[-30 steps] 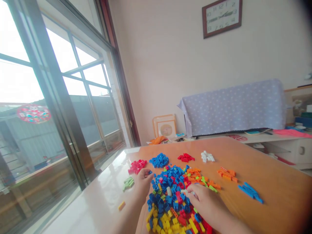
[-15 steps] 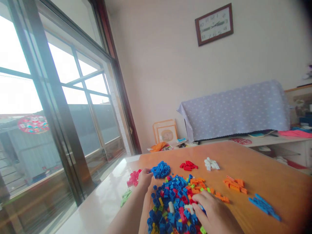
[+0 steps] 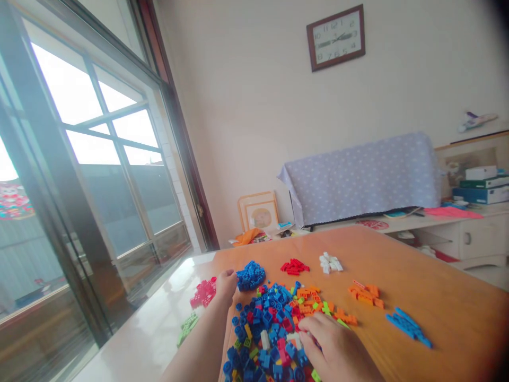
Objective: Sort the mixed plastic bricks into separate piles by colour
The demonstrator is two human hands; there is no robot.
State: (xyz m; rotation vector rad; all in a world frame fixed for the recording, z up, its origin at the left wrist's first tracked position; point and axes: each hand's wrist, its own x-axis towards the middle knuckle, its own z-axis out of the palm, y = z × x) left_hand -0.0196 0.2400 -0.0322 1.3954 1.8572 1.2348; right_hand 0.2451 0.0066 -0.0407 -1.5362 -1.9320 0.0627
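My left hand (image 3: 226,285) is at the left edge of a heap of small blue bricks (image 3: 251,276), its fingers curled together. What they hold, if anything, is hidden. To its left lie pink bricks (image 3: 203,292), and light green bricks (image 3: 186,327) sit nearer me beside the forearm. My right hand (image 3: 328,339) rests over the right side of a large mixed pile of toy building bricks (image 3: 274,313), mostly blue. Its thumb and bent fingers are apart, close to a white brick (image 3: 293,339) in the pile. Some fingertips are hidden among the bricks.
Separate groups of red bricks (image 3: 295,266), white bricks (image 3: 330,262), orange bricks (image 3: 366,294) and long blue pieces (image 3: 409,326) lie on the wooden table (image 3: 449,297). A cloth-covered object (image 3: 358,180) stands on a white cabinet behind. Windows are at the left.
The view has turned slightly right, so everything sits further left. My left fingers, stretched toward the blue heap before, are now more curled beside it. My right hand stays over the mixed pile.
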